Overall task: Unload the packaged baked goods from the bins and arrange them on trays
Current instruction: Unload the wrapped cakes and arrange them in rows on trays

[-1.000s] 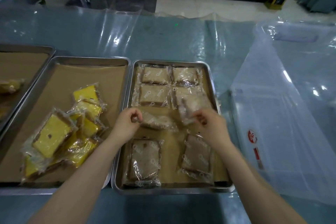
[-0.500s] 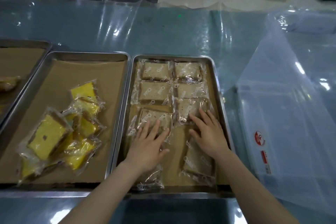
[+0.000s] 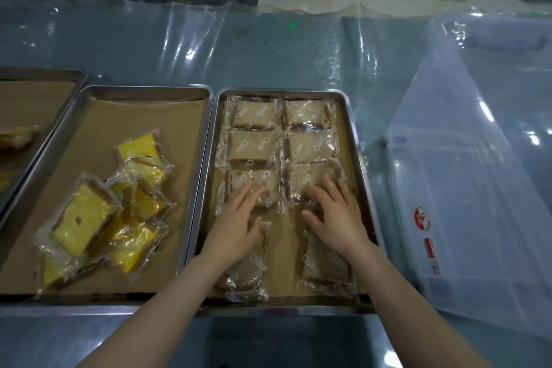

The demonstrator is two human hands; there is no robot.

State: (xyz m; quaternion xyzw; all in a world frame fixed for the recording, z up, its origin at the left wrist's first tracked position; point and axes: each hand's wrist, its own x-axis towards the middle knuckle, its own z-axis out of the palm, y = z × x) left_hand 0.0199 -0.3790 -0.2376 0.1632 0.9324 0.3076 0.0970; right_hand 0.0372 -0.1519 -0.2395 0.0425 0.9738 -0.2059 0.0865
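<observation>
Head view: a worktop (image 3: 268,57) covered in clear film runs across the frame. On its right end lies a large clear plastic bin (image 3: 478,188), draped in the same film. Three steel trays lined with brown paper sit side by side. The far-left tray (image 3: 44,72) is cut off by the frame edge, and the middle tray (image 3: 143,89) holds a loose heap of yellow cake packs (image 3: 86,218). The right tray (image 3: 355,134) carries the brown cake packs in clear wrappers. Six of them lie flat in two columns of three at its far end, and two more lie apart at the near end.

The left hand (image 3: 236,230) lies flat with fingers straight and spread on the third-row left pack (image 3: 263,185). Its wrist passes over the near left pack (image 3: 248,272). The right hand (image 3: 337,218) lies the same way on the third-row right pack (image 3: 304,179), its wrist above the near right pack (image 3: 325,266). The hands are apart, side by side, and neither grips anything.
</observation>
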